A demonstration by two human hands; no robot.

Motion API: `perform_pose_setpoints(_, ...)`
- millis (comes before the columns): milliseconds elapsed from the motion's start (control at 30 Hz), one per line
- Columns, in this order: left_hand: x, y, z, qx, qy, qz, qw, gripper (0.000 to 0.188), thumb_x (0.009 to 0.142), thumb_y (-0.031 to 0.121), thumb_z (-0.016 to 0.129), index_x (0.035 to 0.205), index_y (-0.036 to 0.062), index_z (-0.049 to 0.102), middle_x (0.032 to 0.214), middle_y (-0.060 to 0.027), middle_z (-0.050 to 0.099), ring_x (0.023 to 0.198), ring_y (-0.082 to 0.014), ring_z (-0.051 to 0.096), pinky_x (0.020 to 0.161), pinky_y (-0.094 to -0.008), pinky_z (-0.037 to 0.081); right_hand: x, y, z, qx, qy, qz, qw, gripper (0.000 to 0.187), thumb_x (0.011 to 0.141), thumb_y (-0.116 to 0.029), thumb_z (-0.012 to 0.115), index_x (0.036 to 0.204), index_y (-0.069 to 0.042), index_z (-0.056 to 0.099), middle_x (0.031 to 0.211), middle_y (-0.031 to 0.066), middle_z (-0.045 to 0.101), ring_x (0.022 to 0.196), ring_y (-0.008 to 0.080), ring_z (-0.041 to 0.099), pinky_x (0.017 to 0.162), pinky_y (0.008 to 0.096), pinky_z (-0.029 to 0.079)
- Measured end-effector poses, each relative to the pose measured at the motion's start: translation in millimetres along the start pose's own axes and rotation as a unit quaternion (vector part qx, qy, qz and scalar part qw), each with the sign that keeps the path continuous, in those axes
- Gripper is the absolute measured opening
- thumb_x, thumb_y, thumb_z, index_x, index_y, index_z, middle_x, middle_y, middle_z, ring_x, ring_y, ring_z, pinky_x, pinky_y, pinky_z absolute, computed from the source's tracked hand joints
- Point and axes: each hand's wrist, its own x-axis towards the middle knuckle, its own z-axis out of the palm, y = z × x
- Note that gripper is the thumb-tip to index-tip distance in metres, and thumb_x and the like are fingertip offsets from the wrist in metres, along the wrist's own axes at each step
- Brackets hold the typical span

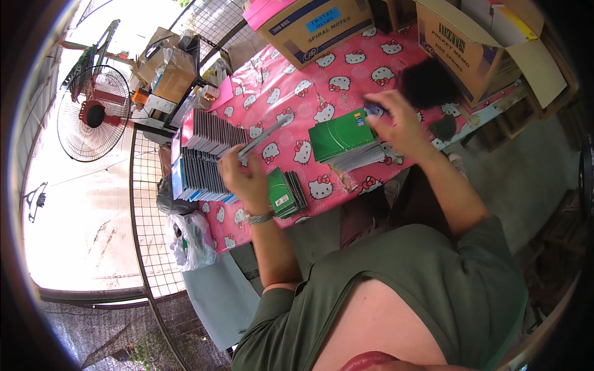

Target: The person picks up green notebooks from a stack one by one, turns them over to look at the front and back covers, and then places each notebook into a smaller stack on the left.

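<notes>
My left hand (243, 180) is closed on a thin grey flat thing (263, 137) seen edge-on; its kind I cannot make out. Below that hand, several small green spiral notebooks (281, 191) lie together near the table's front edge. To the right is a stack of green notebooks (339, 133), with white page edges showing toward me. My right hand (399, 123) is at the stack's upper right corner, its fingers pinched around a small dark blue thing (374, 109), partly hidden. Rows of spiral notebooks (207, 154) stand packed together left of my left hand.
Pink patterned cloth covers the table (303, 86). A closed-in brown carton (315, 31) stands at the back, and an open carton (464, 55) at the back right. A fan (94, 114) and wire mesh are at the left. A plastic bag (190, 241) hangs by the table's left corner.
</notes>
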Motion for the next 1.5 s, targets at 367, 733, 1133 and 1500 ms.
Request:
perform_pose_setpoints(367,-133,-133,-21,-0.231,-0.048,-0.552,0.8,0.025,0.095,0.004,0.055,0.119,-0.0012,0.054,0.092,-0.0067,0.063,0.068,-0.0133,0.062,0.053,-0.0249,0.051,-21,146,31,-0.302,-0.288,0.172,0.892,0.04,0.083,-0.035,0.07,0.109,-0.005,0.065,0.106,0.0177,0.062,0.102,0.0362,0.062,0.085,0.0479,0.051)
perform_pose_setpoints(733,-201,-73,-16,0.024,-0.13,-0.452,0.882,0.028,0.083,0.007,0.07,0.11,0.002,0.065,0.088,-0.0106,0.065,0.081,-0.0217,0.064,0.074,-0.0356,0.051,51,268,61,-0.444,-0.094,0.298,0.84,0.026,0.091,-0.022,0.058,0.111,-0.008,0.067,0.114,0.02,0.065,0.104,0.0386,0.066,0.084,0.0473,0.056)
perform_pose_setpoints(1133,-22,105,58,-0.124,-0.323,0.15,0.926,0.033,0.078,0.015,0.076,0.11,0.0102,0.068,0.116,-0.0116,0.064,0.105,-0.0272,0.062,0.089,-0.0378,0.052,67,159,3,-0.272,-0.028,0.163,0.948,0.031,0.093,-0.014,0.052,0.121,-0.015,0.066,0.122,0.0206,0.053,0.106,0.0388,0.062,0.092,0.0459,0.051)
perform_pose_setpoints(1500,32,90,67,-0.16,-0.329,0.111,0.924,0.019,0.088,0.011,0.058,0.106,0.006,0.063,0.094,-0.0128,0.066,0.09,-0.0342,0.063,0.083,-0.0441,0.045,22,3,-12,0.107,-0.109,-0.023,0.988,0.027,0.086,-0.008,0.07,0.114,-0.008,0.069,0.094,0.0081,0.069,0.095,0.0235,0.064,0.083,0.0365,0.051)
